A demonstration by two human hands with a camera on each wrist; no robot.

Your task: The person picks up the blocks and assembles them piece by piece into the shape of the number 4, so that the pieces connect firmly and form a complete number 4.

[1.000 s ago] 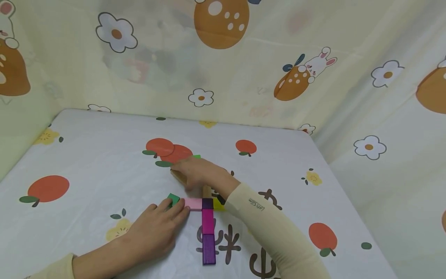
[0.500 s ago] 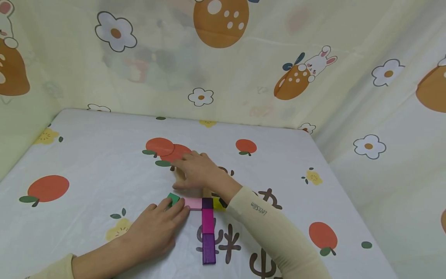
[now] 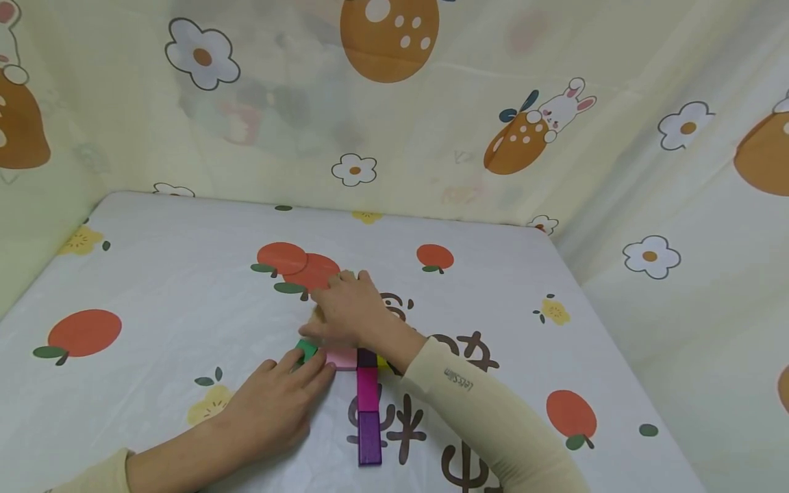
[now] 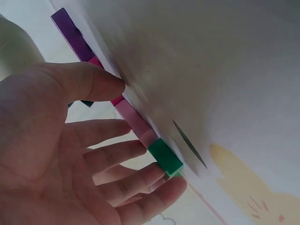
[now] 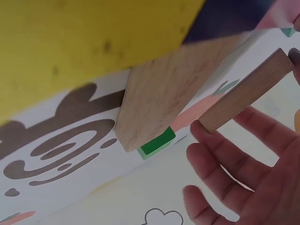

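My right hand (image 3: 354, 308) pinches a plain wooden block (image 5: 248, 91) by its two ends, thumb at one end and a fingertip at the other. It is just beyond the pink block (image 3: 341, 358). My left hand (image 3: 271, 404) lies on the near left, its fingers fairly straight and touching the green block (image 4: 164, 157) and the pink one. A dark purple block (image 3: 367, 357) joins the pink block, a yellow block (image 5: 93, 51), a magenta block (image 3: 368, 389) and a second wooden block (image 5: 164, 89). The right hand hides that second wooden block in the head view.
A violet block (image 3: 370, 438) ends the row nearest me. At the far end of the second wooden block sits another green block (image 5: 158, 141). The white tablecloth (image 3: 172, 274) has printed fruit, and a patterned curtain (image 3: 277, 137) hangs behind the table.
My right hand has come slightly nearer me with the wooden block, its thumb now close to the green and pink blocks. The left hand has stayed in place.
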